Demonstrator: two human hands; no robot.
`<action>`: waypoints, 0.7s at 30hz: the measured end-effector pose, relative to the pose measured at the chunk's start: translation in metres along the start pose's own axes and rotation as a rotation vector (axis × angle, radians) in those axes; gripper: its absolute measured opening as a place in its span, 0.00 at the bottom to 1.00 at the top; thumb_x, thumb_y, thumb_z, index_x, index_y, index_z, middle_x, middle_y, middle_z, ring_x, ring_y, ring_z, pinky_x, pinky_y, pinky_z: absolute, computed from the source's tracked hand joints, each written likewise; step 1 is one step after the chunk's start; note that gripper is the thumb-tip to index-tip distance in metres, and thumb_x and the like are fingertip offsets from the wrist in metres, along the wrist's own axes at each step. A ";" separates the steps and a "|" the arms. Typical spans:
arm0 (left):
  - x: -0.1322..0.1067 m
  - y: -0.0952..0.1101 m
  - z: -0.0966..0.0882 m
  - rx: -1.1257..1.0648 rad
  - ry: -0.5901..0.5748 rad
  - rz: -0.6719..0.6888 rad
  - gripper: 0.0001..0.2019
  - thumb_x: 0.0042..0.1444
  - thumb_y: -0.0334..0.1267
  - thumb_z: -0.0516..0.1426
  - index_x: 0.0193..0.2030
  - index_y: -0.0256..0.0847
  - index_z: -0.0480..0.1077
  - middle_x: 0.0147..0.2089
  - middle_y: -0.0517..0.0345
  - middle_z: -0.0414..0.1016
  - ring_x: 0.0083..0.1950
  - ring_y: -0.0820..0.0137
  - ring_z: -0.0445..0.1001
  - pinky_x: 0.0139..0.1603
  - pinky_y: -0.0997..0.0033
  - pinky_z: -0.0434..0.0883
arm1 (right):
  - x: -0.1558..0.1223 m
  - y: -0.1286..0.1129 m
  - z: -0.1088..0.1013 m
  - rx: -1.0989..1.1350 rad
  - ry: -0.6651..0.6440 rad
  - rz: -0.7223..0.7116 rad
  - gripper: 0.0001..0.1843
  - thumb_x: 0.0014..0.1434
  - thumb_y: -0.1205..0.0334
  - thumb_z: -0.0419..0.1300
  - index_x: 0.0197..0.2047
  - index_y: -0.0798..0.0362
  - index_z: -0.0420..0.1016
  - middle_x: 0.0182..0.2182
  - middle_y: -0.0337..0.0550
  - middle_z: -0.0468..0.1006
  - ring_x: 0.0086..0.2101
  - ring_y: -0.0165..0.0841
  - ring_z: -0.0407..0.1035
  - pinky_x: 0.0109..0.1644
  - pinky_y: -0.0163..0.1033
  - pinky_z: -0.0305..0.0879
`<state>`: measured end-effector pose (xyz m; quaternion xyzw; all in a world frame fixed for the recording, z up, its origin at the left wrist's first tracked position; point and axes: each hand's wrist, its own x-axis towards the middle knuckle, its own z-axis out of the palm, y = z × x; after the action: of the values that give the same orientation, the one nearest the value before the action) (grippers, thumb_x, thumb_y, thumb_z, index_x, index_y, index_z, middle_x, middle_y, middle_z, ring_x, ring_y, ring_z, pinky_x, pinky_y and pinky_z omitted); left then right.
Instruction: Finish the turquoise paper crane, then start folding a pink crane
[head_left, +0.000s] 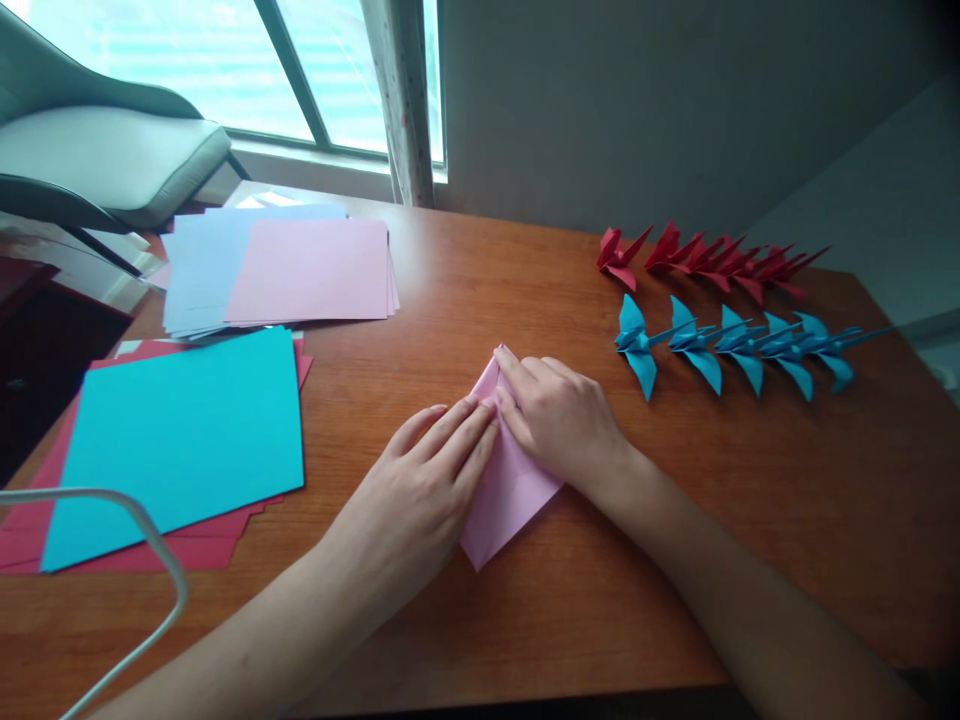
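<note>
A folded pink paper (506, 495) lies on the wooden table (750, 520) in front of me, its points toward the far side and toward me. My left hand (424, 480) rests flat on its left edge with the fingers stretched out and pressing down. My right hand (559, 410) covers its upper right part, fingers together and flat on the paper, fingertips near the top corner. Neither hand lifts the paper off the table.
A turquoise sheet (180, 440) on red sheets (112, 545) lies at the left. Behind it is a stack of pink (311, 270) and pale blue paper (199, 265). Red paper cranes (712, 258) and blue paper cranes (742, 345) line up at the right. A white cable (161, 555) curves at bottom left, a chair (105, 150) stands beyond.
</note>
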<state>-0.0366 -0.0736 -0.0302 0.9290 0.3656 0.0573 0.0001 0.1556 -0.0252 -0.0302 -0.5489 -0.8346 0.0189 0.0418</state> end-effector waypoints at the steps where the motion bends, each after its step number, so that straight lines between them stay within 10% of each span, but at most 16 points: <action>1: 0.000 0.000 0.000 0.001 0.001 -0.001 0.25 0.67 0.32 0.46 0.70 0.29 0.62 0.74 0.47 0.60 0.74 0.56 0.59 0.71 0.54 0.57 | 0.000 -0.001 0.000 -0.002 -0.006 0.006 0.27 0.71 0.60 0.46 0.69 0.59 0.64 0.50 0.54 0.81 0.46 0.40 0.74 0.43 0.41 0.67; 21: -0.001 -0.002 0.002 0.003 0.024 0.000 0.25 0.68 0.34 0.46 0.68 0.31 0.65 0.73 0.49 0.61 0.73 0.58 0.61 0.70 0.55 0.59 | 0.002 -0.002 0.001 -0.008 -0.004 0.021 0.27 0.71 0.59 0.46 0.69 0.59 0.64 0.49 0.50 0.81 0.45 0.39 0.74 0.43 0.41 0.67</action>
<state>-0.0382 -0.0730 -0.0321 0.9283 0.3656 0.0678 -0.0057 0.1533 -0.0237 -0.0307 -0.5576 -0.8291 0.0172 0.0376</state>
